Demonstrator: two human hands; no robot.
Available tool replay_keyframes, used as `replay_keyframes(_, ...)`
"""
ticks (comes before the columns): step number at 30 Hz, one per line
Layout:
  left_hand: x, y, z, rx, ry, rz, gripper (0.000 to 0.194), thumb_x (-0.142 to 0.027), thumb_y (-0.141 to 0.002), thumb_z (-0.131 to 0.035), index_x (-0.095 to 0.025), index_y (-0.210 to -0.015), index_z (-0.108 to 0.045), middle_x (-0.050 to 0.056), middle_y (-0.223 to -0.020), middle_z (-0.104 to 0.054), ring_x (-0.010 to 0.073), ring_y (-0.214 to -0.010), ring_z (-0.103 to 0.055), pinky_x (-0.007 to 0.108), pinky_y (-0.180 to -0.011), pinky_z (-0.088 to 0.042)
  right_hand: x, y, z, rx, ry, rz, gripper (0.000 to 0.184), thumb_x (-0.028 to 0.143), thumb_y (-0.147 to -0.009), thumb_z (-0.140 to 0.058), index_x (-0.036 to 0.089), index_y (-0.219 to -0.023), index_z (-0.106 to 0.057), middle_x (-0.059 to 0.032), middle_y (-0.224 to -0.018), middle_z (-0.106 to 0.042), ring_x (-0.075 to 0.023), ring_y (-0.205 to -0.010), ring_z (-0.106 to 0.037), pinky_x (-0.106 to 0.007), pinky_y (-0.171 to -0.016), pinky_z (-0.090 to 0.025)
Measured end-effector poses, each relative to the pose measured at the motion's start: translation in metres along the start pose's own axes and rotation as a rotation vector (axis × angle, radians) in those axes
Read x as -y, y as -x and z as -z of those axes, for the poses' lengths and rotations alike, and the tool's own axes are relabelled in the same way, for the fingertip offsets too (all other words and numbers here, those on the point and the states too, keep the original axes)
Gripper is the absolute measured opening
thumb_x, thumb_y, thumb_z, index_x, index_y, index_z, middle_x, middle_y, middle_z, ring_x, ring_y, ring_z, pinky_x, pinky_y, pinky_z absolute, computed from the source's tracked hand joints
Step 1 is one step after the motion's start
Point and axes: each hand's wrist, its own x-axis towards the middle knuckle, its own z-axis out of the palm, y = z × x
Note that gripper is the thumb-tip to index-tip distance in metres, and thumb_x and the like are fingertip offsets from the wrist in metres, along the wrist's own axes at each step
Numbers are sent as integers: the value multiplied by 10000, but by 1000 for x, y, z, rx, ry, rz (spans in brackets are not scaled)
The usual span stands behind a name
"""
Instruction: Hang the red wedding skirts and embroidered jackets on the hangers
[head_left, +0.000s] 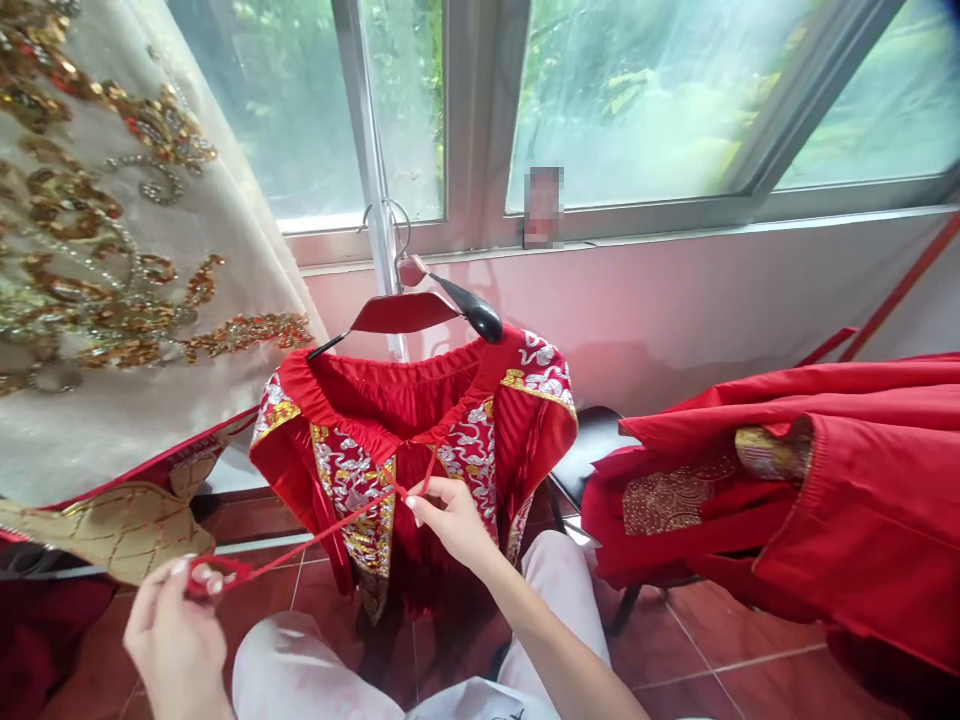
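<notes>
A red garment (517,400) with silver and gold embroidered panels hangs in front of my knees on a black hanger (469,300). Its neckline is gathered. My right hand (450,515) pinches a red cord (330,530) close to the garment's front, just below the neckline. From there the cord runs taut down and left to my left hand (180,620). The fingers of that hand are closed on a bunched red end of the same cord, well away from the garment.
A white cloth with gold sequins (150,250) hangs at the left. Red garments (862,500) lie over a dark chair (592,450) at the right. A metal pole (379,170) rises before the window, and a small blurred box (543,208) stands on the sill.
</notes>
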Motion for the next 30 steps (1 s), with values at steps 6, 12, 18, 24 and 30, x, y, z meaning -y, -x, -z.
replay_keyframes(6,13,36,-64,184,-846,-315,357,-426,-708,-653,-181,-963,-707,177,-1209,-596,416,-1303,-400,624,-1096,-220,-2,1,-6,-1,17,19,202,357,-713,-612,165,-648,-608,31,-532,-492,-92,-509,-396,-229,-519,-302)
replay_keyframes(12,14,102,-149,792,-444,-145,361,-456,-897,-447,-189,-1011,-662,116,-1017,-689,249,-978,-640,381,-900,-475,-5,3,-7,16,42,124,187,343,-757,-593,172,-727,-660,0,-638,-591,-129,-601,-496,-236,-570,-386)
replay_keyframes(18,11,103,-154,733,-581,-157,350,-468,-849,-526,-191,-636,-538,-6,-557,-551,143,-538,-504,253,-561,-368,4,1,2,74,187,183,226,326,-812,-555,159,-771,-702,-15,-682,-637,-138,-628,-532,-249,-615,-415)
replay_keyframes(24,-32,78,-141,824,-606,-301,354,-456,-733,-679,-186,-585,-504,-59,-479,-423,81,-453,-344,218,-472,-258,59,-4,37,79,507,278,213,330,-800,-613,160,-773,-738,4,-568,-596,-106,-501,-438,-234,-491,-325)
replay_keyframes(30,-55,38,-128,611,-575,-536,294,-420,-746,-681,-185,-602,-577,-50,-490,-473,86,-472,-369,217,-478,-278,97,-20,83,-4,537,387,194,334,-781,-635,181,-712,-731,-31,-669,-678,-155,-606,-562,-260,-564,-419)
